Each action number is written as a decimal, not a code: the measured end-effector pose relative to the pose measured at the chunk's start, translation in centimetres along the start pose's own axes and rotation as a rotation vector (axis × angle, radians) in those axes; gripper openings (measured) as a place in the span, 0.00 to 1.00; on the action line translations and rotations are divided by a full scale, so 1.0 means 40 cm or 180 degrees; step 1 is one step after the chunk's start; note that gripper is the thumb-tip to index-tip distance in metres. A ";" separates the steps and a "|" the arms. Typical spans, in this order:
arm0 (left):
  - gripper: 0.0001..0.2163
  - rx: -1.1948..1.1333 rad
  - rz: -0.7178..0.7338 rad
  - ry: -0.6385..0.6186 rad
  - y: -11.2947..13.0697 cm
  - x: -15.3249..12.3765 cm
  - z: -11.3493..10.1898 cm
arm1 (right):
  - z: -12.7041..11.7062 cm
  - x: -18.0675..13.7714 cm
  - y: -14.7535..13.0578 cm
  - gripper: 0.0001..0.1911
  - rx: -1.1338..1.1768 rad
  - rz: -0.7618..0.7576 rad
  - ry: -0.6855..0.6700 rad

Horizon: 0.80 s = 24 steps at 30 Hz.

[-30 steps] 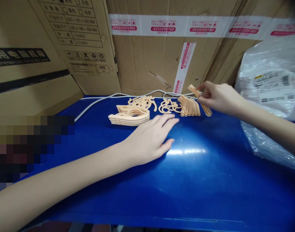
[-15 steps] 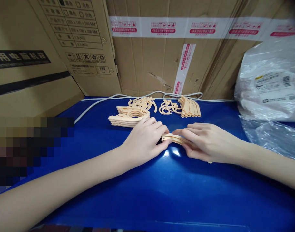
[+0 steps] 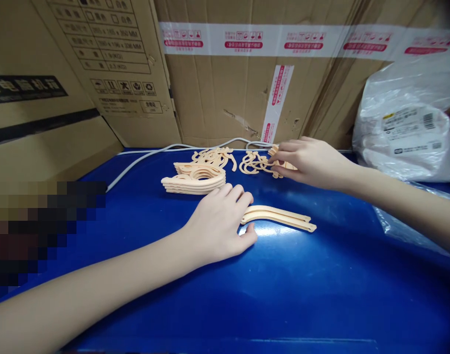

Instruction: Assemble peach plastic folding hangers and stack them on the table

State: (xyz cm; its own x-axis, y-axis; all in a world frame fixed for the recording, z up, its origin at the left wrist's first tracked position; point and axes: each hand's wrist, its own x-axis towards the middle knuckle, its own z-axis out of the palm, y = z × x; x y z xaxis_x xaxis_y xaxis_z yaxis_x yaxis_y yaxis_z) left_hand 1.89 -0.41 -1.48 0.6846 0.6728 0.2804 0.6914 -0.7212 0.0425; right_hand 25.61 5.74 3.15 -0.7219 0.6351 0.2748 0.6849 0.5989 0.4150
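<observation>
Saw a glossy blue table (image 3: 247, 300) spread out in front, backed by a tall brown carton (image 3: 217, 88) crossed by white-and-red printed tape (image 3: 243, 39). Found another cardboard box (image 3: 40, 54) at the left, marked with black bands and printed characters, and at the right a translucent plastic bag (image 3: 412, 132) with a printed label. Noticed a thin white cable (image 3: 136, 167) along the foot of the carton. Had the left hand (image 3: 221, 221) low over the middle of the table, half-open, fingers bent and thumb spread apart below. Saw a slender curved piece (image 3: 280, 217), pale, just right of that hand, with two parallel strips showing and its left end partly hidden behind the fingers; could not tell about contact there. Held the right hand (image 3: 309, 160) farther back, fingers bent over a row of pale curved pieces (image 3: 274, 149), mostly covered from view; could not tell whether closed on any. Spotted a loose cluster of pale hook-shaped pieces (image 3: 252, 163) just left of the right fingertips. Made out a neat stack of pale looped pieces (image 3: 193, 186) just beyond the left knuckles, and a tangled heap of pale pieces (image 3: 212, 157) behind that stack.
</observation>
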 end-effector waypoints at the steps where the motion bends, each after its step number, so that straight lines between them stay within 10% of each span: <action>1: 0.14 -0.0007 0.0039 -0.0007 0.000 0.000 0.001 | 0.008 0.018 0.012 0.16 -0.0154 -0.0032 -0.0068; 24: 0.10 -0.0308 -0.0051 -0.0124 -0.013 -0.002 -0.002 | 0.052 0.175 -0.037 0.20 0.0551 0.0835 -0.0957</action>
State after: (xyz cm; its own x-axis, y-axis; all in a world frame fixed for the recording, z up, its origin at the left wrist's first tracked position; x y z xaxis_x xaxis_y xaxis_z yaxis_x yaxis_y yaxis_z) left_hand 1.46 -0.09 -1.46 0.6834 0.6889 0.2416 0.6781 -0.7216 0.1395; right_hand 19.76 10.33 2.66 -0.4777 0.8752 0.0760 0.8664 0.4549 0.2060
